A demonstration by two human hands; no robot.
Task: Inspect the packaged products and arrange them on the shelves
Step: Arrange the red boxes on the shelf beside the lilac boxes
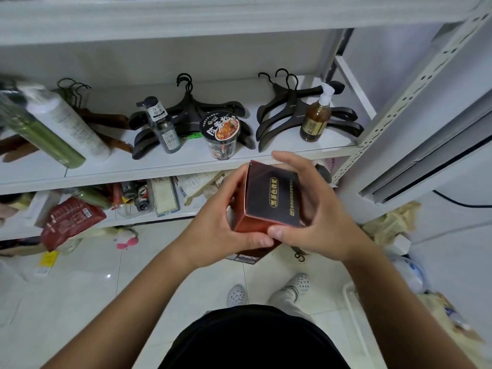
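Now gripping the dark box (271, 198) mid-frame with left hand (213, 225) and right hand (319, 217), fingers curled round it. Could knock over the noodle cup (222, 135) if shoved onto the shelf (119, 166) fast.

Bare shelf (127, 166) front lies open between the noodle cup (223, 134) and the amber pump bottle (316, 118), directly beyond the held box (271, 198); black hangers (287, 107) fill the space behind that gap. Leftward, a clear bottle (162, 126), a tilted green cylinder (42, 126) and a white cylinder (72, 121) crowd the shelf, with the upper shelf board (239, 17) close overhead. A perforated upright (415, 90) closes the right end
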